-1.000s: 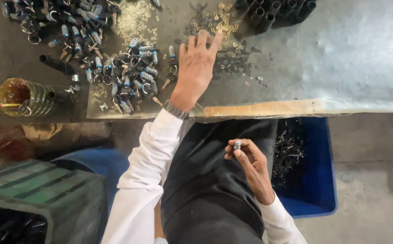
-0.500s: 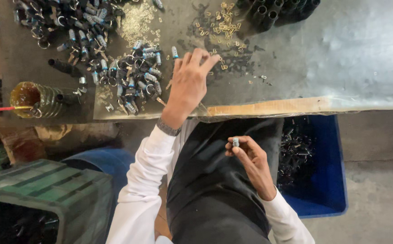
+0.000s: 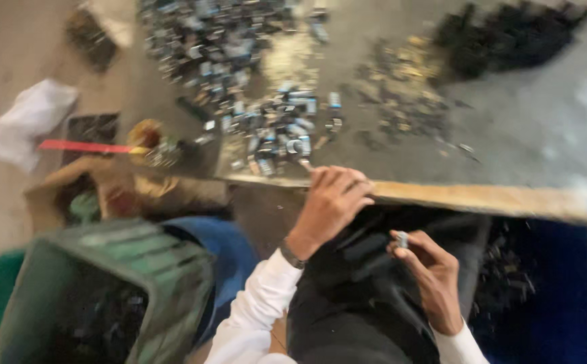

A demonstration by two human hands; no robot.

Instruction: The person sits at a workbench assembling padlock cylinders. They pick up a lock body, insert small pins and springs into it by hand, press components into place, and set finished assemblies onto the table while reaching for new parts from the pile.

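Head view: metal piece [image 3: 402,238] in right hand [image 3: 428,280].

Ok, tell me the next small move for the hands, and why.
Probably bring the left hand across to the small metal part pinched in the right hand. The left hand sits at the table edge, just off the parts pile, its grip too blurred to read, while the right holds its part up over the lap.

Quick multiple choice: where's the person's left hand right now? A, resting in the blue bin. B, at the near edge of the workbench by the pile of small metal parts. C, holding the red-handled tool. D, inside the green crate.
B: the left hand sits at the workbench edge, just below the small metal parts.
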